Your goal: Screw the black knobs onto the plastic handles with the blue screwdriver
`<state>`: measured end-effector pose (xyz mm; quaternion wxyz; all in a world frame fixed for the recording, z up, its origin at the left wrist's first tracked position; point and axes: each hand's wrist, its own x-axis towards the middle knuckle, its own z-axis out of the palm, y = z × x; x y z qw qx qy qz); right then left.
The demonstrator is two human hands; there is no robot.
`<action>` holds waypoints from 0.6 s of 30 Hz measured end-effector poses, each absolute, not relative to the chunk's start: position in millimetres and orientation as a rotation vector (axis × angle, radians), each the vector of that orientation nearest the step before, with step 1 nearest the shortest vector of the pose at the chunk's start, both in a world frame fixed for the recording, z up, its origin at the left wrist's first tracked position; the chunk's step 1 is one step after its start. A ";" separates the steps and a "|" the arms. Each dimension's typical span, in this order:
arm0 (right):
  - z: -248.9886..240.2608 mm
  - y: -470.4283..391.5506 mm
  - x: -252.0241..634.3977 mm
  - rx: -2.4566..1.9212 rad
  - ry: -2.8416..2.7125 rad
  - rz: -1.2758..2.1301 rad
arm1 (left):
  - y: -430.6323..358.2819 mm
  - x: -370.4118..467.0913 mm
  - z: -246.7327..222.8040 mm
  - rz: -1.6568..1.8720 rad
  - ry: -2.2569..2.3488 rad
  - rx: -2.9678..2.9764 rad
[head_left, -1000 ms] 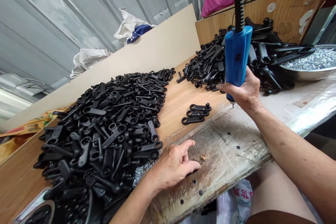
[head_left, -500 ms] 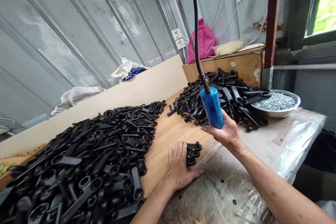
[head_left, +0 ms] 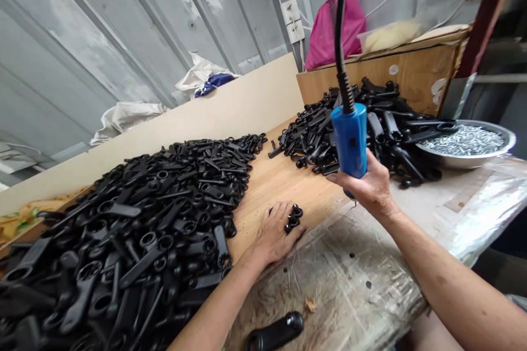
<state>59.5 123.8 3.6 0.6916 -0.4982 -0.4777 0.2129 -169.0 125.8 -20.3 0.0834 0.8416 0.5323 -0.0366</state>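
Observation:
My right hand (head_left: 373, 186) is wrapped round a blue electric screwdriver (head_left: 349, 140), held upright above the table with a black cable and a coiled spring rising from its top. On the board, my left hand (head_left: 274, 236) covers several small black crank handles (head_left: 293, 218). Their rounded ends stick out between its fingers and thumb; the rest is hidden beneath the palm. A single black crank handle (head_left: 275, 333) lies at the near edge of the view, partly cut off.
A large heap of black crank handles (head_left: 164, 219) spreads over the left side. Another heap (head_left: 317, 131) lies at the back right, beside a metal bowl (head_left: 465, 160) of small silver screws. Behind stand a cardboard box (head_left: 415, 71) and a pink bag (head_left: 341, 27).
The view has tilted down and shifted left, bringing the near crank handle into sight. My left hand has closed further over the small group of handles. My right hand still holds the screwdriver.

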 end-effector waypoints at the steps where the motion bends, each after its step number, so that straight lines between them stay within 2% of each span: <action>1: 4.4 123.5 59.1 -1.117 -1.059 0.474 | 121.9 -177.4 -19.8 -0.118 1.615 2.489; 8: 8.1 122.4 56.5 -1.163 -0.999 0.446 | 85.4 -214.5 -7.7 -0.224 1.566 2.424; 18: 6.5 122.5 55.6 -1.222 -0.967 0.405 | 45.7 -215.0 -9.0 -0.223 1.592 2.416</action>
